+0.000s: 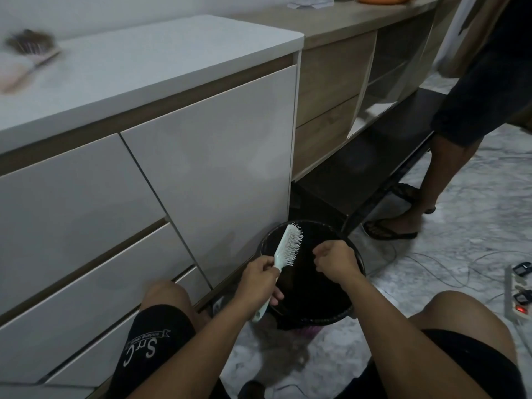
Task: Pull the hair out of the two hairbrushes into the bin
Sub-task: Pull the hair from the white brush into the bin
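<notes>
My left hand [260, 279] grips the handle of a pale mint hairbrush [288, 245], held tilted over the bin with its white bristles facing right. My right hand [334, 259] hovers over the bin to the right of the bristles, fingers pinched together; whether hair is between them is too small to tell. The bin [357, 256] is round, lined with a black bag, and stands on the floor between my knees. A second, wooden hairbrush [30, 50] full of dark hair lies blurred on the white countertop at the far left.
White cabinet drawers [201, 168] rise directly left of the bin. Another person's legs in sandals [403, 226] stand at the right. A power strip [518, 298] and cables lie on the marble floor at the right. A dark low shelf [374, 156] sits behind the bin.
</notes>
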